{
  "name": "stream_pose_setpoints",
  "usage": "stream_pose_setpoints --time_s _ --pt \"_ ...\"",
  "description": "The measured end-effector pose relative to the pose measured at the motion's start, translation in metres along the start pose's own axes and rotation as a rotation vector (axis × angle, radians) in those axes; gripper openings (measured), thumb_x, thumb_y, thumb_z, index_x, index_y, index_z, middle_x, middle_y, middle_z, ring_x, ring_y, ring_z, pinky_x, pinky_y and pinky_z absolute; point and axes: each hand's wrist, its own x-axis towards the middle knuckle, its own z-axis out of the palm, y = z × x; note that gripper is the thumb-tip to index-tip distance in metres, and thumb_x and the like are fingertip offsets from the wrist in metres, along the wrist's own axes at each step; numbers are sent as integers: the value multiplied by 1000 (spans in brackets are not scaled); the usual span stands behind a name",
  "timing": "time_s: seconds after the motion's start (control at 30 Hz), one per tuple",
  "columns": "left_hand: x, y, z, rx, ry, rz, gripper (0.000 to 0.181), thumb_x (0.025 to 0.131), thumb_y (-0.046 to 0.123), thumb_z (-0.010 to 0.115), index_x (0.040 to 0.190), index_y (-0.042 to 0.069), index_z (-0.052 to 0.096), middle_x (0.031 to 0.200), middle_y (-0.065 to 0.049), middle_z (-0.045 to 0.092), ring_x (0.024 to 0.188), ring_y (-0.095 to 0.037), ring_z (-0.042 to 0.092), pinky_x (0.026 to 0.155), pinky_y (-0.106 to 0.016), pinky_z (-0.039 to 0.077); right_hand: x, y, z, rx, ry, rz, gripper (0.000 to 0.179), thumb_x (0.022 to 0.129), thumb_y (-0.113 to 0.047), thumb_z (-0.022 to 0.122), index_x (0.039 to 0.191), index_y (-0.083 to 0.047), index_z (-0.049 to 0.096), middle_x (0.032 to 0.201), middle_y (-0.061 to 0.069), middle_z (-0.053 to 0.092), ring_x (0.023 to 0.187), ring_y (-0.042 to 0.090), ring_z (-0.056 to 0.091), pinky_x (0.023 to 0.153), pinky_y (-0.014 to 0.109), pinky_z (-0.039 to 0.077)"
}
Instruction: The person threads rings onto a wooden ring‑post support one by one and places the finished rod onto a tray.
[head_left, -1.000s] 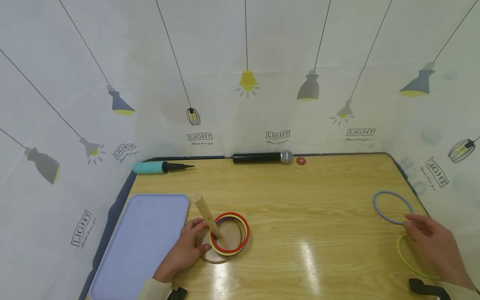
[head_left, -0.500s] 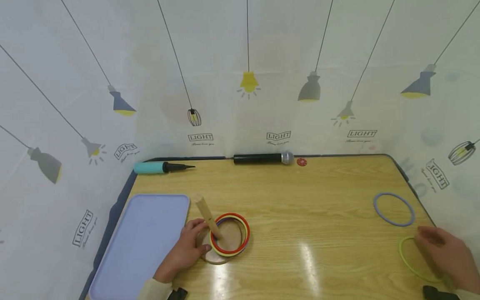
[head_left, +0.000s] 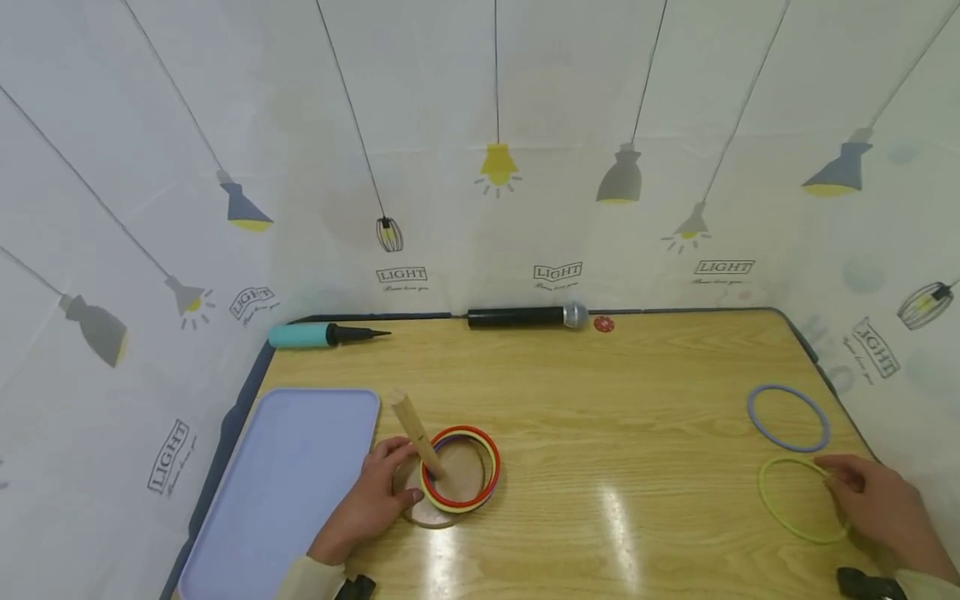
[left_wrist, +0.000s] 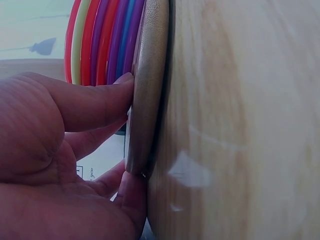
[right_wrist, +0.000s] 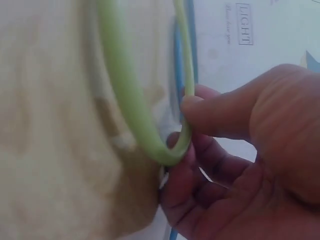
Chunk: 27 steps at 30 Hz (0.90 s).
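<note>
My left hand holds the edge of a round wooden base, thumb on its upper face and fingertips at its rim. From this base a wooden peg rises, looking tilted in the head view. Around the peg lies a stack of coloured rings, a red one uppermost. Over at the right, my right hand pinches a yellow-green ring between thumb and fingers. In the right wrist view that ring appears lifted off the tabletop. A blue ring lies just beyond it.
On the left of the wooden table lies a pale lilac tray. Along the back edge are a turquoise hand pump, a black microphone and a red chip. A lamp-print sheet surrounds the table.
My right hand has left the blue ring, drawn back towards me and taken hold of the yellow-green ring, which has shifted left and away. My left hand stays put.
</note>
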Motion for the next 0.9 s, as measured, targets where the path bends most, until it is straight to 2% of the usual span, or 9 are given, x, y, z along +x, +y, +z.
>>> stream_pose_setpoints --time_s 0.07,0.13,0.33,0.47,0.6,0.8,0.9 --pt "0 0 0 2 0 4 60 84 8 86 141 11 66 150 -17 51 143 -47 38 115 -64 34 0 -2 -1 2 -5 -2 30 99 -10 66 124 6 68 96 19 73 77 24 66 66 35 49" --pt "0 0 1 3 3 10 60 84 8 86 140 11 66 150 -17 51 142 -47 39 114 -64 34 0 -4 -3 9 8 -17 29 99 -11 67 123 5 69 96 19 74 77 22 67 67 36 50" --pt "0 0 2 7 13 19 61 83 6 86 141 11 66 148 -17 52 141 -47 40 113 -64 35 -2 -12 1 70 42 -95 28 101 -11 68 123 4 70 94 15 74 73 -6 56 64 27 47" --pt "-1 1 2 9 14 17 61 84 4 85 142 10 65 148 -17 52 141 -46 39 114 -64 34 -1 -25 6 127 63 -131 28 100 -10 70 125 3 70 94 13 73 73 -16 50 62 23 47" --pt "-1 1 2 8 6 5 60 85 5 84 142 11 65 149 -17 51 142 -46 39 114 -64 34 1 -41 5 159 81 -172 27 100 -4 69 126 3 69 94 15 73 72 -16 52 61 20 48" --pt "0 0 2 13 -4 -11 61 85 6 85 143 12 64 150 -16 50 143 -45 38 115 -63 34 4 -65 -2 276 10 -195 31 106 -3 59 135 8 60 98 19 69 70 -3 65 57 29 58" --pt "0 -1 2 14 6 7 62 85 7 85 142 12 65 149 -17 51 142 -46 39 114 -64 34 5 -78 -6 346 -2 -207 33 108 -8 58 138 7 58 98 11 68 72 2 69 59 32 61"
